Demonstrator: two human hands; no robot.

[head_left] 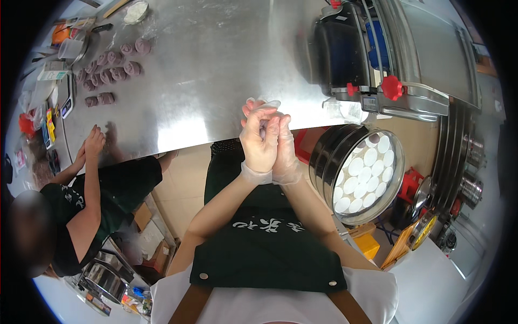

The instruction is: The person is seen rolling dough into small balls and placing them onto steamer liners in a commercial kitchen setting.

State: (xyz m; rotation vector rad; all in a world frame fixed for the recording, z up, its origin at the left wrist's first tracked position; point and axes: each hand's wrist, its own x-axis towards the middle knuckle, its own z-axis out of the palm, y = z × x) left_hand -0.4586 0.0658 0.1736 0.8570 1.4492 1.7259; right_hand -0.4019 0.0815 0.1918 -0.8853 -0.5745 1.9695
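Both my hands wear thin clear plastic gloves and are pressed together just off the near edge of the steel table [216, 81]. My left hand [258, 144] is closed, its fingers curled against the other hand. Beside it my right hand [286, 154] is closed too, palm turned inward. Whatever lies between them is mostly hidden; a small dark patch shows in the gap, too little to name. Right of my hands stands a round metal steamer stack [324, 162], its top tier laid with several white paper discs [364, 174].
Several purple dough pieces [117, 74] sit in rows at the table's far left, near a bowl of white flour [136, 12] and a scale [66, 97]. A co-worker [81, 205] stands at left, hands at the table edge. A machine with red knobs [392, 88] occupies the far right.
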